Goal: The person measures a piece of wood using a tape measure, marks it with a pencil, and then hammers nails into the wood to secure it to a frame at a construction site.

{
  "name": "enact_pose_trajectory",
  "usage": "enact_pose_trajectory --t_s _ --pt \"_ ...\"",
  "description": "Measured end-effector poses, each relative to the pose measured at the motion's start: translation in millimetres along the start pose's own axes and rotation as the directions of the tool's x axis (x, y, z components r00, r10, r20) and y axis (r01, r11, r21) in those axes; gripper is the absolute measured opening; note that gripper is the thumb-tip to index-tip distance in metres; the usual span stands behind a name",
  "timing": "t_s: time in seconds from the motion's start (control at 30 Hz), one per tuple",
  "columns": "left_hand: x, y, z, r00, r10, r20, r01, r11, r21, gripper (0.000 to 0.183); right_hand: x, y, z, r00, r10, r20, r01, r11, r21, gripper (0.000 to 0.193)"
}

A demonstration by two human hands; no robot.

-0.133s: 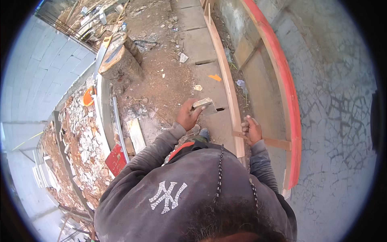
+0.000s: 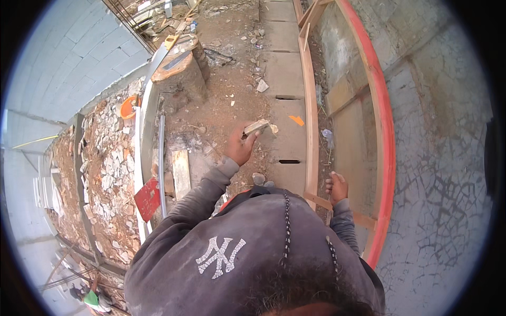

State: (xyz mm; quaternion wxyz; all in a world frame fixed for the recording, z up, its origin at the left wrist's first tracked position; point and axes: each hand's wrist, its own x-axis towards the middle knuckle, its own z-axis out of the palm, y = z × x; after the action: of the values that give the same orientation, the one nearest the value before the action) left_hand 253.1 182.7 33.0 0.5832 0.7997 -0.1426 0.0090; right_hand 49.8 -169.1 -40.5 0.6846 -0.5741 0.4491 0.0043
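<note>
My left hand [image 2: 240,147] is closed around a small flat block [image 2: 256,126] with a pale, rough edge; I cannot tell whether it is wood or stone. It is held above the dirt beside the paved strip. My right hand [image 2: 336,188] is curled with the fingers pressed together, just by a short wooden crosspiece [image 2: 318,200]. Whatever those fingers hold, if anything, is hidden. The crosspiece reaches from a long timber board [image 2: 311,116] to a red-edged beam [image 2: 387,142] on my right.
A handsaw [image 2: 161,52] leans at a tree stump [image 2: 182,73], which has a grey blade-like piece on it. An orange bowl [image 2: 128,107], a red panel [image 2: 148,200] and rubble [image 2: 113,174] lie left. Slots cut the concrete strip [image 2: 284,121]. Another person [image 2: 95,300] is at lower left.
The whole view has swung, shifting the stump and strip rightward and down. My left hand with the block has moved left, off the strip. My right hand sits lower in the picture.
</note>
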Motion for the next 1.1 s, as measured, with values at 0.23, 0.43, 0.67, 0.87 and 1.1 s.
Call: enact_pose_trajectory --t_s 0.23,0.43,0.67,0.87,1.1 --pt "62 -33 -136 0.88 0.005 -0.475 0.073 0.987 0.145 0.026 114 41 56 0.993 0.055 0.107 -0.019 0.95 -0.312 0.025" --pt "137 -60 -225 0.729 0.041 -0.683 0.14 0.968 0.208 0.028 206 -45 156 0.961 0.017 0.275 0.136 0.839 -0.526 0.02" --pt "250 -101 -271 0.607 -0.009 -0.794 0.297 0.93 0.216 0.034 370 -175 359 0.733 -0.304 0.608 0.679 0.274 -0.681 0.028" --pt "308 -136 -290 0.525 0.052 -0.849 0.367 0.887 0.281 0.033 362 -277 602 0.48 -0.232 0.846 0.877 0.121 -0.465 0.025" --pt "351 -178 -308 0.434 -0.004 -0.901 0.463 0.859 0.219 0.035 363 -257 804 0.251 -0.112 0.962 0.966 -0.034 -0.256 0.027"
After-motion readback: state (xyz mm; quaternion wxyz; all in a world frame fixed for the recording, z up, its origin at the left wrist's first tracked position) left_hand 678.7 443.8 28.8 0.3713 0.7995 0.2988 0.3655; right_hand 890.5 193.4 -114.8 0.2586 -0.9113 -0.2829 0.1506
